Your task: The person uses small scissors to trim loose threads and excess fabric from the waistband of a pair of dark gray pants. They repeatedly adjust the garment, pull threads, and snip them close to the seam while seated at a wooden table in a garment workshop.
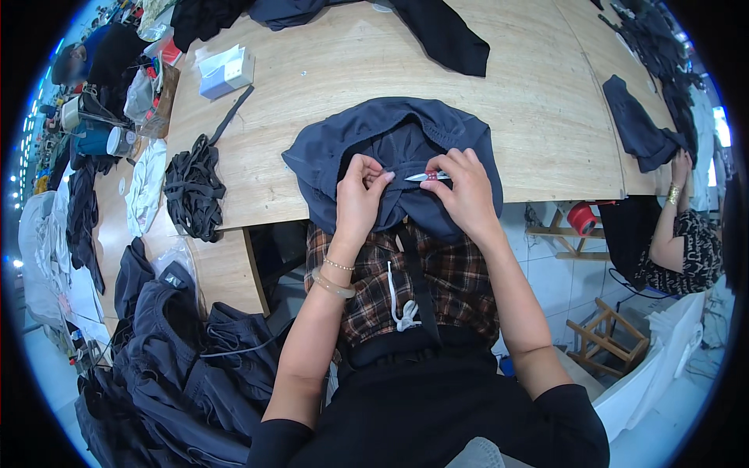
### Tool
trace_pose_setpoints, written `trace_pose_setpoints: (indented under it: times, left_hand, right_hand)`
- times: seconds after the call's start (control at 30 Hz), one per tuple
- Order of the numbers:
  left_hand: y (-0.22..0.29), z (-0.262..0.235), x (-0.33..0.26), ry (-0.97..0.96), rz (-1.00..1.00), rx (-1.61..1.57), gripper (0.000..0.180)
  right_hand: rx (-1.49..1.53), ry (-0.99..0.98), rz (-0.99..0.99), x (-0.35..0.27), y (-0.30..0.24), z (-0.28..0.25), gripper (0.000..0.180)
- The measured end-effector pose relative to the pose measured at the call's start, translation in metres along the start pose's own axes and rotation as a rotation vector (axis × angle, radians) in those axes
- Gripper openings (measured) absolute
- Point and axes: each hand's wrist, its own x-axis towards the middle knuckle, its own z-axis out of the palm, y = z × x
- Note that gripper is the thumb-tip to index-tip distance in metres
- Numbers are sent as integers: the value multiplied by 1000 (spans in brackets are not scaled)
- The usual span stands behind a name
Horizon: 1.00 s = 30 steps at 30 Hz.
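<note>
A dark blue garment (335, 148) with a gathered, open waistband lies at the table's front edge and hangs over it toward my lap. My left hand (360, 195) pinches the near side of the waistband between thumb and fingertips. Close beside it, my right hand (466, 191) is closed round a pair of small thread snips (422, 178) with a red part near the grip. The pointed blades face left, toward my left fingertips, over the fabric. Whether a thread lies between the blades is too small to tell.
On the wooden table (538, 117) are a tissue box (227, 72) and a bundle of dark straps (193, 187). Dark garments (172, 366) pile up at lower left. A co-worker's hand (681, 168) touches dark cloth (636, 129) at right. A wooden stool (608, 339) stands on the floor.
</note>
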Motion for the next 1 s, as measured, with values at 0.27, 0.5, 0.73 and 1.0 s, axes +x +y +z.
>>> trace_pose_setpoints:
  times: [0.27, 0.5, 0.73, 1.0]
  left_hand:
    - [0, 1, -12, -43, 282, 411, 16]
    - [-1, -1, 0, -93, 103, 354, 11]
    - [9, -16, 10, -281, 237, 436, 10]
    - [10, -13, 8, -243, 40, 300, 14]
  right_hand:
    - [15, 6, 22, -3, 3, 4, 24]
    - [24, 16, 46, -3, 5, 4, 25]
    - [31, 18, 49, -5, 5, 7, 24]
    - [-56, 42, -38, 0, -2, 9, 20]
